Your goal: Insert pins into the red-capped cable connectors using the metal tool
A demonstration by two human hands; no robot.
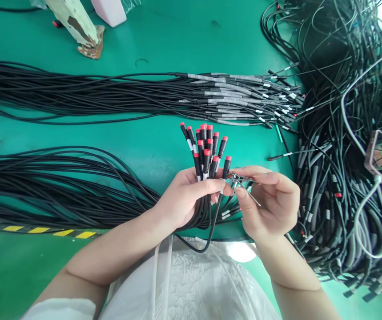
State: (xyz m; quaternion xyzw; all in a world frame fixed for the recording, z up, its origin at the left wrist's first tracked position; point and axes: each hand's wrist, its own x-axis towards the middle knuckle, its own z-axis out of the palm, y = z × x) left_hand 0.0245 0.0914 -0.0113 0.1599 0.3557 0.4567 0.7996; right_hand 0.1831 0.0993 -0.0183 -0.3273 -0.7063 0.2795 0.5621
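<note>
My left hand (184,195) is closed around a bunch of black cables whose connectors (207,155) stand up in a fan, each tipped with a red cap and several with white labels. Between the thumb and fingers of my right hand (271,200) is a slim metal tool (244,178) with thin arms, perhaps tweezers. Its tip is at the rightmost connector (227,166) of the bunch, just below the red cap. Fingers partly hide the tool. The held cables bend down and run left into a loose bundle (110,191) on the green table.
Farther back lies a long cable bundle (94,91) with grey ribbed sleeves (227,93). A large tangled cable heap (331,213) fills the right side, with a small boxy device (381,155) on a white cord. A worn, chipped post (77,26) and a pink object (110,11) stand at the back.
</note>
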